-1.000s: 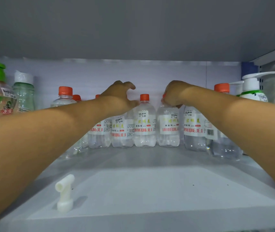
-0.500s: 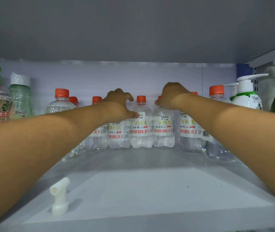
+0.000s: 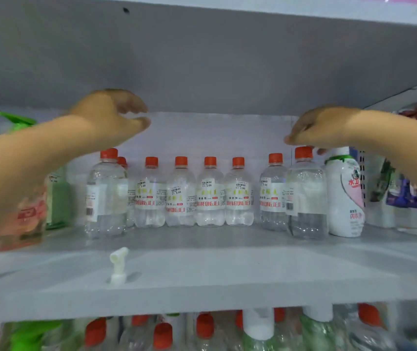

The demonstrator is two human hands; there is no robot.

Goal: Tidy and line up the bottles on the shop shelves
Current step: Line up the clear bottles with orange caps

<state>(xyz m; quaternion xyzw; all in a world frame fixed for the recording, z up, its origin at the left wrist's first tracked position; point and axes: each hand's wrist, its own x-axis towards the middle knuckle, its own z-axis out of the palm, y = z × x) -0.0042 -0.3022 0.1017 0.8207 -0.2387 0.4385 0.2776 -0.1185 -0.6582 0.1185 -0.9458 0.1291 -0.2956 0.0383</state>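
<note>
White plastic pump nozzle (image 3: 118,265) stands loose near the front of the grey metal shelf (image 3: 227,279), where it stood half a second ago. Below the shelf edge we now see blurred orange caps (image 3: 204,325) of a lower row, hidden before, since our view has pulled back and tilted up.

Farther in, the clear plastic bottles with orange caps and white labels (image 3: 210,196) stand upright in a row along the back, side by side, with one gap left of the two rightmost. At the right end a white pump bottle with a green collar (image 3: 344,196) stands just beside the last clear bottle (image 3: 306,196).

Our left hand (image 3: 112,117) has lifted off the bottles it gripped earlier; it hangs above them, fingers loosely curved, holding nothing. Our right hand (image 3: 321,127) has shifted right and up; its fingers point down just over the rightmost orange cap, and we cannot tell whether they touch it.
</note>
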